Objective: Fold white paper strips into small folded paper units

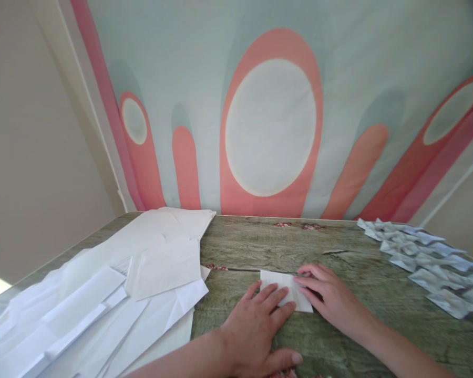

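Paper (276, 279) on wooden table (339, 252), patterned backdrop (205, 79)

Small folded sheet (281, 279) is laid on the table (252, 247), at the front middle. The left hand (256, 325) is spread flat over the sheet's near left part. The right hand (331, 296) is set on its right side, fingertips touching it. A pile of loose sheets (142, 273) is spread over the table's left side, apart from the small folded sheet. Folded pieces (425, 262) are ranged along the table's right side, well apart from the hands. A cloth backdrop (271, 126) is hung behind the table's far edge.
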`<state>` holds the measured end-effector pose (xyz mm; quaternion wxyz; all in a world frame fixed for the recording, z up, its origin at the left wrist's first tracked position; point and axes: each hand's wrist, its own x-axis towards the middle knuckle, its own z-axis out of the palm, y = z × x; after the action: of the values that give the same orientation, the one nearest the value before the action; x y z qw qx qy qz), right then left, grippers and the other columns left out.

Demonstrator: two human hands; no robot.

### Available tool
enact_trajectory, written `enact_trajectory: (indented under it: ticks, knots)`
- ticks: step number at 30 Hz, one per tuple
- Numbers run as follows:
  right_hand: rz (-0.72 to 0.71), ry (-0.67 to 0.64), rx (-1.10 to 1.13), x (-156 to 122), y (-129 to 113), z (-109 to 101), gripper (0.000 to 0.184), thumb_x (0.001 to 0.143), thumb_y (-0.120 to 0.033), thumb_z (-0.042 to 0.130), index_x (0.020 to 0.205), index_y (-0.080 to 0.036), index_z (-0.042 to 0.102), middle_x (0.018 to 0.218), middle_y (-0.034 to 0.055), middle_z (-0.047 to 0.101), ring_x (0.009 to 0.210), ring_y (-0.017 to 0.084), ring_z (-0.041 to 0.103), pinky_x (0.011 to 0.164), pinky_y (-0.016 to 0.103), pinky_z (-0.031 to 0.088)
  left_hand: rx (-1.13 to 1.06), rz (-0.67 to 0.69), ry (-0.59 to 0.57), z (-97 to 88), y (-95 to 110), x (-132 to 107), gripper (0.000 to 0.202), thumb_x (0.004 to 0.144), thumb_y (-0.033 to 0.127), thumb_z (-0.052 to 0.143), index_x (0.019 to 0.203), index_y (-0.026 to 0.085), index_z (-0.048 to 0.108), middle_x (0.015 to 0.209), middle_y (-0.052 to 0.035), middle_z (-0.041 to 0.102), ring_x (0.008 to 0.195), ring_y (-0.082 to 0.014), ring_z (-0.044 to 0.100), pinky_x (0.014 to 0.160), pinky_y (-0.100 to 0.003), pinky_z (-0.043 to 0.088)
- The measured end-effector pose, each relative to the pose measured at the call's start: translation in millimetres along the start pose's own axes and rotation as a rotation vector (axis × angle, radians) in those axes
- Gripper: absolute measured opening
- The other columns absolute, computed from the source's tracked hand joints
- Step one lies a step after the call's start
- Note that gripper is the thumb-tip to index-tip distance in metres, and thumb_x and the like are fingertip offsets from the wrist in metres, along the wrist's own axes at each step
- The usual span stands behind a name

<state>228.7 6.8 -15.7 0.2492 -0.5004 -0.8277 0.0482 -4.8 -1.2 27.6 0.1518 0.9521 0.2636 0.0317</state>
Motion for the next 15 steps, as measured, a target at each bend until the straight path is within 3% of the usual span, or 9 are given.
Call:
enact_trajectory:
  ticks: [6, 11, 15]
  knots:
    - [-0.035, -0.086, 0.026, -3.7, -24.5, -5.3, 0.025, 0.089, -0.02, 0.042, 0.088, -0.024, 0.066, 0.088, 0.004, 0.061, 0.084, 0.019, 0.056, 0.077, 0.034, 0.045, -0.011, -0.007, 0.0, 1.6, -0.6, 0.4, 0.071, 0.085, 0.065, 0.029, 0.139, 0.019, 0.025, 0.145, -0.0089, 0.027, 0.132, -0.0286, 0.023, 0.108, -0.049, 0.014]
    - [-0.093, -0.113, -0.045, -5.3, -30.1, -7.9, 0.025, 0.088, -0.016, 0.043, 0.085, -0.023, 0.066, 0.088, 0.0037, 0.062, 0.082, 0.019, 0.059, 0.075, 0.032, 0.045, 0.004, 0.016, 0.027, 3.0, -2.3, -0.2, 0.072, 0.085, 0.065, 0.029, 0.137, 0.015, 0.03, 0.144, -0.012, 0.028, 0.132, -0.029, 0.023, 0.108, -0.048, 0.013]
    - [-0.11, -0.16, -0.155, -7.3, -35.5, -11.8, 0.027, 0.084, -0.011, 0.043, 0.093, -0.022, 0.066, 0.09, 0.0052, 0.064, 0.083, 0.02, 0.059, 0.074, 0.034, 0.045, 0.035, 0.035, 0.028, 2.8, -3.5, 0.1, 0.072, 0.085, 0.066, 0.029, 0.136, 0.015, 0.031, 0.143, -0.0122, 0.03, 0.131, -0.0289, 0.025, 0.109, -0.047, 0.012]
